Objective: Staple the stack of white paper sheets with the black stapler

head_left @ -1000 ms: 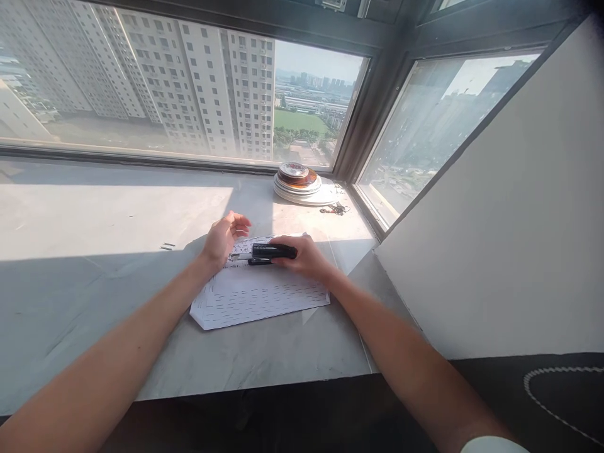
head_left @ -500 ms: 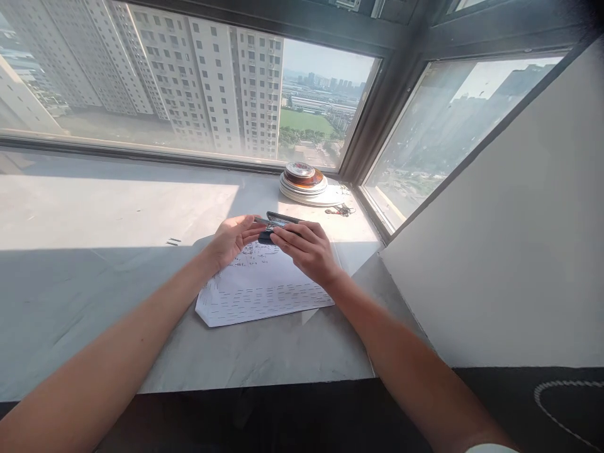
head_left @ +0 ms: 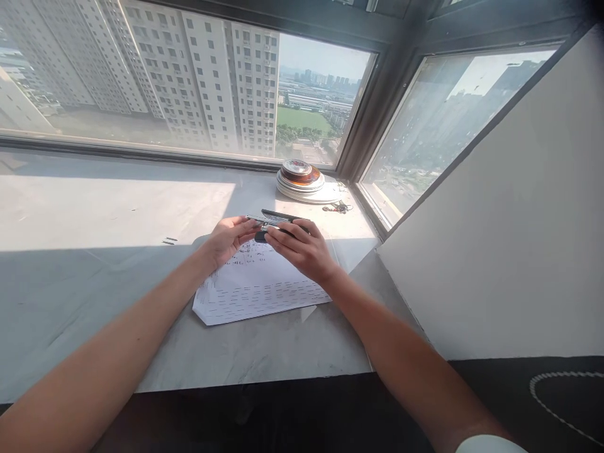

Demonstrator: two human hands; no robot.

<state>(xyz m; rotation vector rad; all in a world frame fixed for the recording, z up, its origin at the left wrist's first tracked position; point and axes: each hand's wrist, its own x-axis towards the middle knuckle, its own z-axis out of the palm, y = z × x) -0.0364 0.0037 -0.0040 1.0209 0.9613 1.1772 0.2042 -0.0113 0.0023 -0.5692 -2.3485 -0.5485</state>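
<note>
A black stapler [head_left: 287, 218] is held above the papers with its top cover lifted away from its base, so the metal inside shows. My right hand [head_left: 302, 248] wraps around its back part from the right. At the front end, my left hand [head_left: 229, 239] pinches a thin silvery metal part of the stapler between thumb and fingers. Whether a strip of staples lies in that pinch is too small to tell. Beneath both hands lies a stack of white papers [head_left: 268, 296] with handwriting and rows of dashed print.
Two small dark strips [head_left: 170, 240] lie on the marble windowsill [head_left: 94, 283], left of the papers. A stack of round plates or lids [head_left: 301, 182] stands by the window corner, with a small bunch of keys or cords [head_left: 337, 207] beside it. A white wall [head_left: 509, 220] rises at right.
The stapler has tilted a little, and more of the silvery metal part now shows at my left fingertips. Both hands keep their hold; the whole view has shifted slightly.
</note>
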